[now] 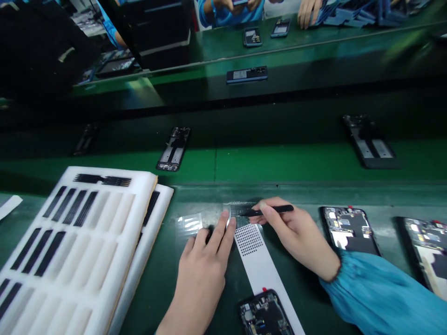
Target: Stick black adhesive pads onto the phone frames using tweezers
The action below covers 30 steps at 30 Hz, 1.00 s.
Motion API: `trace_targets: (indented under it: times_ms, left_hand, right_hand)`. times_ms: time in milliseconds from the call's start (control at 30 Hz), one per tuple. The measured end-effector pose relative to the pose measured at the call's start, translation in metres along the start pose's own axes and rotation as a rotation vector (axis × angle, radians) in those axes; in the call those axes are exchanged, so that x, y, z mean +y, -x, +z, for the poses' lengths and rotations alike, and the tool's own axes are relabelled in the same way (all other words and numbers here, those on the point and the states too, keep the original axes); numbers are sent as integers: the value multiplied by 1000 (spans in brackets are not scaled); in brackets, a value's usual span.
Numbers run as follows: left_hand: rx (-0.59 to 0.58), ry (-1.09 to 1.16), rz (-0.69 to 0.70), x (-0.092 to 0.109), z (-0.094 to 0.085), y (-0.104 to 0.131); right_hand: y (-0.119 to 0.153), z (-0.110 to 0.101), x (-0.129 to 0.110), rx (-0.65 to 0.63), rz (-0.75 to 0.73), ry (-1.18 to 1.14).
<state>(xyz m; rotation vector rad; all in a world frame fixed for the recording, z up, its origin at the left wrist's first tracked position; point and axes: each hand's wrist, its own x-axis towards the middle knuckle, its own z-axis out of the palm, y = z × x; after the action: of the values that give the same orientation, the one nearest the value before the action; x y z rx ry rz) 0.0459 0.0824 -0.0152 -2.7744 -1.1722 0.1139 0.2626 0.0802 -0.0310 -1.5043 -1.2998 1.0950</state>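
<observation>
My right hand [291,230] pinches a pair of black tweezers [268,211], whose tip points left over a small clear sheet [239,210] on the bench. My left hand [206,267] rests palm down with its fingers stretched out, the fingertips at the left edge of that sheet. Below the clear sheet runs a long white strip [267,274] with rows of small black dots at its upper end. An opened phone [266,314] with bare circuit boards lies across the strip's lower part. Left of my fingertips is another clear film [188,224] with pale patches.
White foam trays [122,207] with black strips in their slots are stacked at left. Two opened phones [349,228] [424,251] lie at right. Phone frames [173,149] [370,142] sit on the green line beyond. Across it, other people's hands [309,11] are at work.
</observation>
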Motion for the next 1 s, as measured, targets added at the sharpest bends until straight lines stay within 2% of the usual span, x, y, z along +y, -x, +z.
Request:
trace_targets:
  times_ms: [167,267,300,367,433,500,567,667,800,1000]
  left_hand:
    - [-4,18,-7,0,2,0]
    - [85,185,-46,0,2,2]
    - [146,313,-98,1,1,3]
    - [222,676,-306,2,-6,5]
    - [163,1118,-557,3,-16,6]
    - [31,1550,-699,4,-26,6]
    - [-69,1900,-700,5,-35,6]
    - [-137,2175,-652,7,-44,6]
    - [-164,2274,-595,9,-50,8]
    - [-181,2279,-555,11,-52,11]
  right_hand:
    - [1,1,3,-10,-9,-24]
    - [2,2,6,-13,-37,-11]
    - [2,3,6,-8,-44,-10]
    - [1,1,4,12,-56,-18]
    - [3,-2,-3,53,-74,-39]
    - [6,-7,-14,81,-103,-59]
    - [14,-11,-26,63,-147,-61]
    - [27,-12,-38,-10,-203,-46]
    - [38,-8,-37,-78,-180,-122]
    - [40,-9,-33,-110,-180,-122]
